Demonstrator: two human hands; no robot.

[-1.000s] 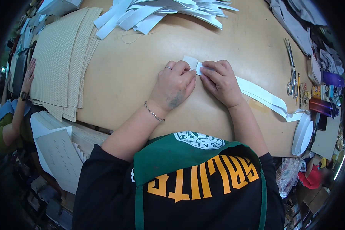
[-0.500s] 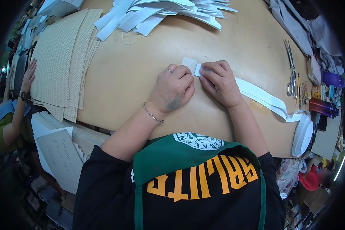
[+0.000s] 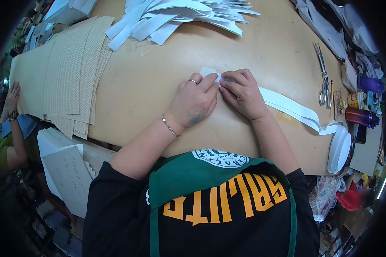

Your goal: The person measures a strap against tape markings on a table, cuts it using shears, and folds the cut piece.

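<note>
A white flat strip (image 3: 289, 106) runs across the table from a white roll (image 3: 339, 150) at the right edge to my hands. My right hand (image 3: 244, 93) is closed, thumb and fingers pinching the strip near its end. Close beside it, my left hand (image 3: 194, 100), with a ring and a chain bracelet, has its fingertips pressed together on the same end. A short pale flap (image 3: 207, 71) sticks out beyond the left fingertips; whether it is part of the strip or a separate piece, I cannot tell. My fingers hide most of the join.
Loose white strips (image 3: 171, 19) are heaped at the table's far side. Woven-patterned sheets (image 3: 70, 77) are stacked at left, with another person's hand (image 3: 13, 96) on the leftmost one. Scissors (image 3: 324, 79), a pencil (image 3: 331, 96) and a dark bottle (image 3: 361, 118) lie at right.
My hands have drawn closer together, and the left fingertips now reach over the strip's end. At left, a sheet extends farther out under the other person's hand.
</note>
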